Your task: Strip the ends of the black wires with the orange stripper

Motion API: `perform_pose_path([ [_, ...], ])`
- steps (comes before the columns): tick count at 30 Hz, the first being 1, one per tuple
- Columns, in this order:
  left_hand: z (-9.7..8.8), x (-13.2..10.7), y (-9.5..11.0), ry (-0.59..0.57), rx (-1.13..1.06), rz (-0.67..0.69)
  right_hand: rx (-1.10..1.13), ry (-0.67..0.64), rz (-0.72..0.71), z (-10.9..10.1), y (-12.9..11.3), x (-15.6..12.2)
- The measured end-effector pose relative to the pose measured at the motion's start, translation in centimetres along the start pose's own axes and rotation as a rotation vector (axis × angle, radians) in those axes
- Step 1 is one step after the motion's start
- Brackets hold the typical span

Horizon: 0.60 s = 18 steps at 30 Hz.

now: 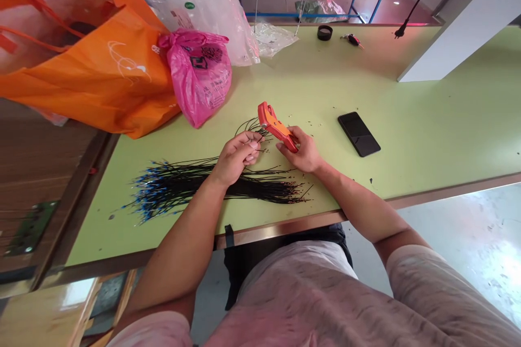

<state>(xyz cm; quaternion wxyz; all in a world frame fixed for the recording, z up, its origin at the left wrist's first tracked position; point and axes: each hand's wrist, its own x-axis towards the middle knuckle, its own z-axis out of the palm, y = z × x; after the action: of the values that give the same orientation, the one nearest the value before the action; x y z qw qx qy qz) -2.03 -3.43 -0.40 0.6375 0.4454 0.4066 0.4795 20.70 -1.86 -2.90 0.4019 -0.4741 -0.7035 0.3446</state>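
Note:
My right hand point(303, 150) is closed around the handles of a red and orange wire stripper point(277, 126), its jaw end tilted up toward the left. Just left of the tool, my left hand point(240, 154) pinches a thin black wire point(261, 139) near the jaws. Whether the jaws touch that wire I cannot tell. Below my left hand and forearm lies a thick bundle of black wires point(260, 187), with blue ends at the left and reddish ends at the right. A few loose wires point(246, 126) curve behind my left fingers.
A black phone point(359, 134) lies right of my right hand. An orange bag point(106, 59) and a pink plastic bag point(201, 76) stand at the left. Farther back are a black ring-shaped object point(324, 32), keys point(353, 39) and a hanging plug point(401, 31). Small scraps dot the green table point(427, 135).

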Motion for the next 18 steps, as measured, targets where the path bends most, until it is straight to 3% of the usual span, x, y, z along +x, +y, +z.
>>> perform_pose_path([
  [12, 0.1, 0.1, -0.4, -0.038, -0.021, 0.034, -0.054, -0.029, -0.241, 0.5, 1.5, -0.1],
  [18, 0.3, 0.4, -0.2, 0.063, -0.054, 0.026, -0.218, -0.091, -0.379, 0.3, 1.5, -0.3],
])
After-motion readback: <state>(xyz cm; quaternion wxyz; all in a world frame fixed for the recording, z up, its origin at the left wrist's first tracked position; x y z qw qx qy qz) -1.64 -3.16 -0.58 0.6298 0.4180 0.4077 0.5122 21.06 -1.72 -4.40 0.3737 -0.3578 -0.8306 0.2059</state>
